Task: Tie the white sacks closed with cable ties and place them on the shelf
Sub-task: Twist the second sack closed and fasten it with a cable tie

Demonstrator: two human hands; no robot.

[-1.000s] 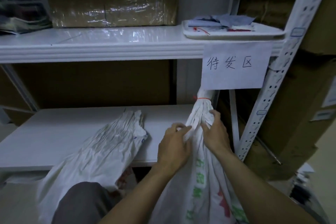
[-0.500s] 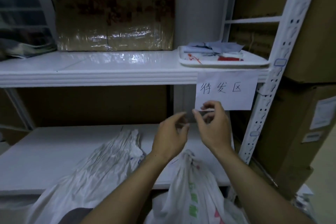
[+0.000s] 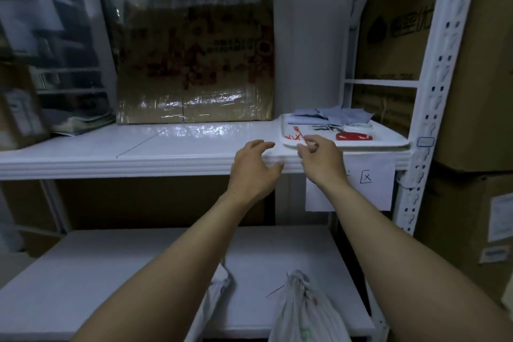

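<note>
My right hand [image 3: 319,158] is at the front edge of the white tray [image 3: 361,145] on the middle shelf [image 3: 138,147], thumb and forefinger pinching a thin red cable tie [image 3: 302,138]. More red ties [image 3: 294,136] lie in the tray. My left hand [image 3: 255,166] hovers beside it at the shelf edge, fingers spread, holding nothing. Far below, a white sack [image 3: 299,311] with a bunched neck leans against the lower shelf [image 3: 111,272]. A second white sack [image 3: 216,294] shows partly behind my left forearm.
The tray also holds blue cloths [image 3: 330,116] and a red packet [image 3: 354,136]. A taped cardboard box [image 3: 194,64] stands at the back of the middle shelf. A paper label [image 3: 369,186] hangs under the tray. Perforated upright [image 3: 424,119] and stacked cartons [image 3: 472,91] close off the right.
Both hands let go of the sack's neck and rose from it to the tray on the middle shelf. The view tilted up, so the sacks dropped to the bottom edge.
</note>
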